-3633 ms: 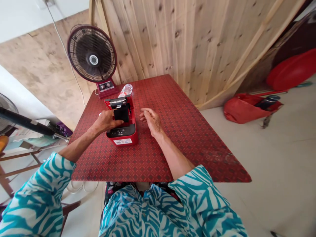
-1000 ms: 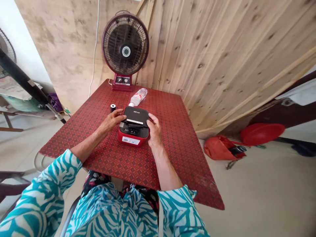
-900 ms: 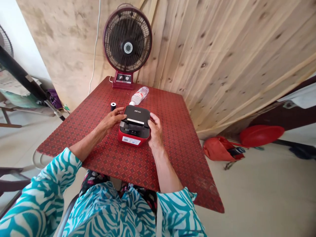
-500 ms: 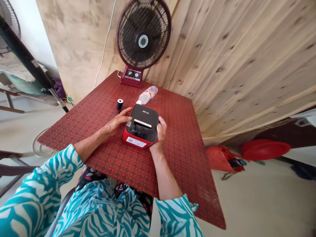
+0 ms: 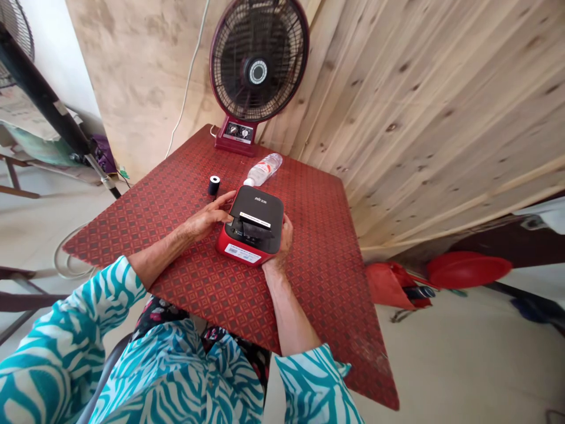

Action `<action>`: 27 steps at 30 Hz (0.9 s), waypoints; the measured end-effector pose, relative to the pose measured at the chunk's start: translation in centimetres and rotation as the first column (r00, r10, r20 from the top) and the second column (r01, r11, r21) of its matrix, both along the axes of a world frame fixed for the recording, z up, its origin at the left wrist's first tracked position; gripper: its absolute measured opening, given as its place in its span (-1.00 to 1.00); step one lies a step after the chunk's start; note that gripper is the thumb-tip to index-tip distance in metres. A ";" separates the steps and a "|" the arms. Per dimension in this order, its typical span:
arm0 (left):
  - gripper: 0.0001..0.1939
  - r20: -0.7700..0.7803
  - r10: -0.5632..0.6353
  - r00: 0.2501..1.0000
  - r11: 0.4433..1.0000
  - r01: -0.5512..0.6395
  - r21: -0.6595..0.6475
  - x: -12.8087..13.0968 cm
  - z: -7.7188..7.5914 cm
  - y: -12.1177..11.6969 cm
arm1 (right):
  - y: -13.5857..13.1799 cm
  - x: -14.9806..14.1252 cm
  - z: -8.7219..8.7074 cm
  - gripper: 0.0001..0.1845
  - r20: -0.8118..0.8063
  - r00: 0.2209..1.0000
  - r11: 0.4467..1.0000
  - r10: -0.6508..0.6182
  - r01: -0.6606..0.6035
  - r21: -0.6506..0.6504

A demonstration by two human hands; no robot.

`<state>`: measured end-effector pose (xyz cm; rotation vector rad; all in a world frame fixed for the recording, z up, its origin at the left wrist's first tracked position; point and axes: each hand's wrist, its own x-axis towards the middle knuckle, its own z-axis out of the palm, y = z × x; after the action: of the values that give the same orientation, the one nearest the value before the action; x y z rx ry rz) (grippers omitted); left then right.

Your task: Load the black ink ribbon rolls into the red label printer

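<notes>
On the label printer's black lid (image 5: 256,207) you see a small white logo, too small to read. The white barcode sticker (image 5: 242,254) on its red front shows bars and blurred fine print. The fan's control panel (image 5: 234,133) carries only illegible markings.

Hands: two, a left hand (image 5: 206,219) and a right hand (image 5: 284,241)
Printers: one, a red-and-black label printer (image 5: 253,224)
Rolls: one, a small black roll (image 5: 214,185)
Bottles: one, a plastic water bottle (image 5: 263,169)
Tables: one, a red patterned table (image 5: 320,282)
Fans: two, a maroon desk fan (image 5: 257,72) and a partly seen fan (image 5: 13,35)
Bags: one, a red bag (image 5: 388,287)
Basins: one, a red plastic basin (image 5: 468,269)
Cords: one, a white cord (image 5: 190,70)
</notes>
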<state>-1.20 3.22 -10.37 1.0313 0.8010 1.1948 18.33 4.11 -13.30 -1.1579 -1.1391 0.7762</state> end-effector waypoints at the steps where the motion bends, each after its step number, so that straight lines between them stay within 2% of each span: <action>1: -0.14 0.002 -0.002 1.000 1.000 0.002 0.002 0.0 0.0 0.0 | -0.1 -0.1 0.1 -0.50 -0.014 1.000 1.000 0.000 -0.001 -0.011; 8: -0.14 0.031 -0.010 0.999 1.000 0.010 0.009 0.1 0.1 -0.3 | -0.3 -0.4 0.0 -0.49 -0.088 0.996 1.000 0.018 -0.019 -0.015; 16: -0.16 0.025 0.026 0.999 0.999 -0.027 0.019 0.1 0.3 -0.2 | -0.5 -0.3 -0.1 -0.46 0.005 1.000 1.000 0.009 -0.009 -0.021; 18: -0.21 -0.029 0.032 0.999 0.999 -0.031 0.045 -0.1 0.6 -0.4 | -0.3 -0.3 -0.2 -0.46 0.005 1.000 0.999 0.015 -0.014 -0.038; 20: -0.29 -0.165 0.103 0.981 0.991 -0.088 0.097 -0.5 1.4 -0.8 | -0.1 -0.3 -0.3 -0.44 -0.031 0.999 0.998 0.012 -0.014 -0.056; 22: -0.47 -0.354 0.239 0.904 0.962 -0.171 0.213 -0.9 2.9 -1.4 | 0.1 -0.4 -0.4 -0.42 -0.082 0.997 0.998 0.015 -0.020 -0.061; 23: -0.57 -0.445 0.300 0.844 0.938 -0.176 0.298 -1.0 3.8 -1.6 | 0.3 -0.4 -0.6 -0.41 -0.108 0.994 0.998 0.020 -0.027 -0.062; 24: -0.65 -0.529 0.334 0.780 0.914 -0.130 0.385 -0.9 4.8 -1.7 | 0.4 -0.5 -0.7 -0.40 -0.129 0.991 0.997 0.027 -0.035 -0.064; 25: -0.71 -0.609 0.341 0.716 0.888 -0.032 0.460 -0.7 5.8 -1.7 | 0.5 -0.5 -0.8 -0.39 -0.146 0.989 0.997 0.035 -0.045 -0.066; 27: -0.79 -0.770 0.302 0.562 0.818 0.262 0.512 0.2 7.8 -0.9 | 0.8 -0.5 -1.1 -0.39 -0.164 0.985 0.996 0.045 -0.058 -0.073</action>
<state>-0.95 2.31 -2.60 2.2277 1.2042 0.9296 17.85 4.89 -14.38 -1.1113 -1.0135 0.9443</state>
